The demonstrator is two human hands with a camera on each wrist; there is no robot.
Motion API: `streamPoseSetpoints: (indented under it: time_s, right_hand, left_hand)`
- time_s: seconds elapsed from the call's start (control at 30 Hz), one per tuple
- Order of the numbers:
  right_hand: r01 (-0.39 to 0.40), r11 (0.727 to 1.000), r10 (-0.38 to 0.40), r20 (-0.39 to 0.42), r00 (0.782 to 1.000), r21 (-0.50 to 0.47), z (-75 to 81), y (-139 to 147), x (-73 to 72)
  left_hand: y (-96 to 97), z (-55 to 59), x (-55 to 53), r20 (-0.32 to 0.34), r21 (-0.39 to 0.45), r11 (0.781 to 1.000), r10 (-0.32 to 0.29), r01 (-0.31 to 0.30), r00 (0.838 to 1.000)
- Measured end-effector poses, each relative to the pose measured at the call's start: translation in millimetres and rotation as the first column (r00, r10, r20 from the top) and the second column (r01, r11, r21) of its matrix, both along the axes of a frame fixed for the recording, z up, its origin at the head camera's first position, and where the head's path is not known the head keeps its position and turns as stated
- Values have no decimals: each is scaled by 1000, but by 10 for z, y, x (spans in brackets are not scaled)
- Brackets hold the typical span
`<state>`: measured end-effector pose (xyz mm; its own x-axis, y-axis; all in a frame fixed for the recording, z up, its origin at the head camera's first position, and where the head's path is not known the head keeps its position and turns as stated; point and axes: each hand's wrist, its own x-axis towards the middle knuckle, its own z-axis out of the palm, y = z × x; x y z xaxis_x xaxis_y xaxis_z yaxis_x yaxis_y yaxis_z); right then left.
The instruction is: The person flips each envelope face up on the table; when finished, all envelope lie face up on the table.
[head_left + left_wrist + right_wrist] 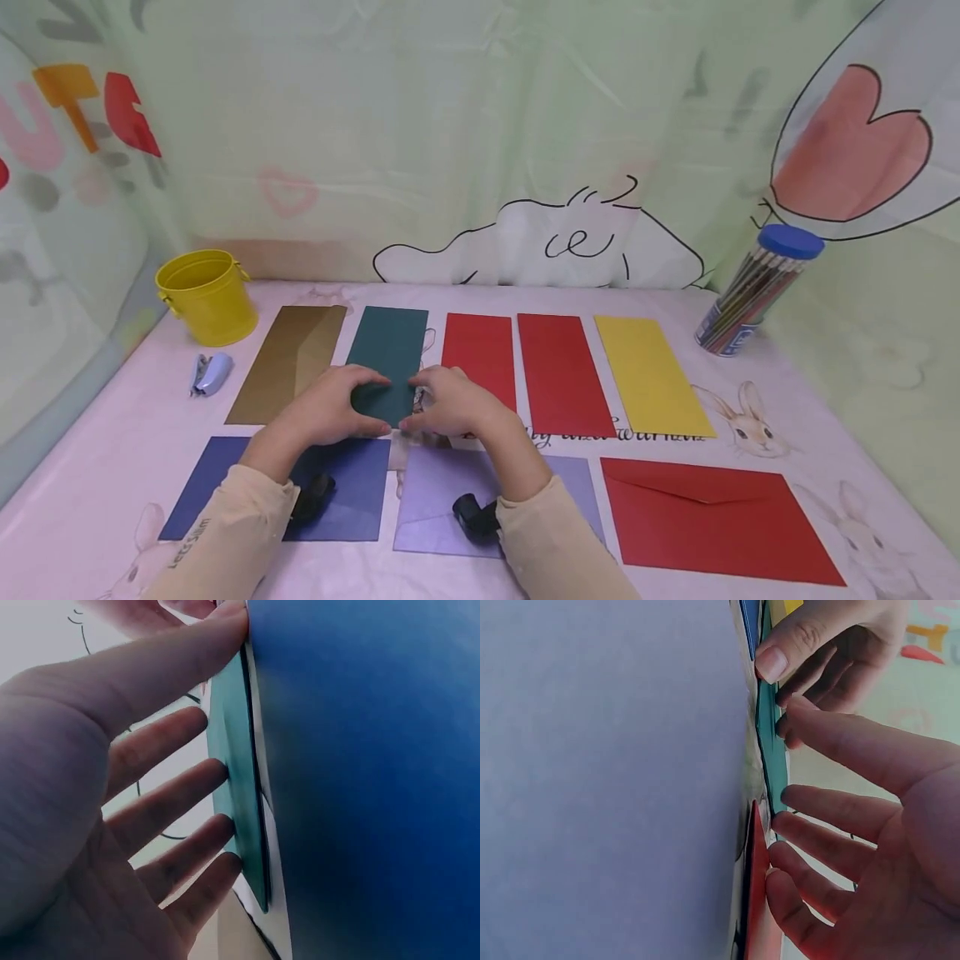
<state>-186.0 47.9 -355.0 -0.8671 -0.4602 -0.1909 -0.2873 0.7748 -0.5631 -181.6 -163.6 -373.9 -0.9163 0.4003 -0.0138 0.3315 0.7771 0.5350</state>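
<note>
A dark green envelope [390, 340] lies upright in the back row, with both hands over its near half. My left hand [335, 406] is at its left side, fingers fairly straight and spread, thumb by the near edge. In the left wrist view, those fingertips [217, 769] meet the green surface. From the other side, my right hand [456, 403] reaches over the envelope's right edge with its thumb near the left thumb. The right wrist view shows the right fingers [825, 851] loosely extended, close to the green and red envelopes. Neither hand grips anything.
Back row: a brown envelope [281, 358], two red envelopes [480, 342] and a yellow one [652, 375]. Nearer are blue [348, 500], lilac [431, 500] and large red [720, 525] envelopes. A yellow bucket [210, 300], lilac stapler [212, 374] and pencil tub [757, 287] stand around them.
</note>
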Motion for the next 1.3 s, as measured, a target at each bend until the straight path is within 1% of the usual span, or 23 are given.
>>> streamPoseSetpoints:
  time_s: [0.07,0.17,0.33,0.43,0.5,0.6,0.67,0.7,0.73,0.83,0.87,0.9,0.93,0.97,1.0,1.03,1.07,1.1,1.13,1.2,1.23,1.3]
  right_hand:
    - [-7,1000,7,-4,1000,11,-4,-11,0]
    - [-10,1000,10,-6,1000,30,-6,-22,3]
    - [-7,999,7,1,1000,38,-1,-21,3]
    - [-11,1000,11,15,1000,11,6,-7,-1]
    - [3,999,-1,40,999,-43,12,8,-2]
    - [49,988,-35,95,995,-145,11,32,0]
    - [76,979,-54,120,991,-187,7,39,-3]
    - [83,976,-60,120,991,-199,7,39,-5]
    - [87,976,-64,117,991,-199,6,37,-7]
    - [76,978,-60,84,995,-194,7,29,-16]
    - [68,978,-55,70,996,-196,10,29,-20]
    - [58,978,-47,57,997,-200,7,29,-25]
    - [49,978,-40,48,998,-202,6,30,-29]
    - [39,977,-31,40,999,-208,5,32,-32]
    - [33,977,-26,36,999,-210,4,35,-34]
    - [30,976,-23,35,999,-214,2,37,-36]
    - [28,976,-21,35,999,-217,3,40,-35]
    - [26,976,-20,34,999,-216,1,42,-34]
    - [26,977,-19,35,999,-213,3,43,-30]
    - [24,980,-19,30,999,-199,-4,41,-26]
    - [22,982,-18,23,1000,-186,-8,37,-25]
    - [16,989,-15,5,1000,-144,-17,27,-22]
  left_hand:
    - [-11,10,4,-22,-27,999,-27,26,999]
    - [-26,36,14,-55,-79,994,-83,79,995]
    - [-36,57,38,-81,-143,979,-155,142,985]
    - [-29,58,40,-100,-120,979,-174,162,980]
    - [-19,47,31,-133,-85,983,-171,161,976]
    - [19,57,18,-211,-28,989,-145,142,967]
    - [48,82,15,-274,-2,994,-105,109,956]
    - [62,98,17,-311,14,996,-82,91,947]
    - [79,118,24,-351,29,997,-52,66,935]
    - [112,185,51,-466,88,996,54,-14,883]
    - [125,213,63,-489,117,992,99,-48,867]
    - [138,241,75,-498,147,986,147,-84,855]
    - [151,272,89,-487,171,977,193,-124,852]
    - [161,302,103,-456,191,968,234,-162,859]
    - [169,335,119,-407,208,957,274,-203,872]
    - [176,367,132,-339,225,944,309,-243,889]
    - [178,396,146,-267,223,933,336,-281,903]
    - [176,423,158,-202,210,928,350,-309,915]
    - [173,447,169,-141,188,925,359,-331,923]
    - [163,480,187,-32,143,926,356,-348,934]
    - [158,485,190,1,114,933,343,-341,939]
    - [154,476,198,38,38,947,316,-318,948]
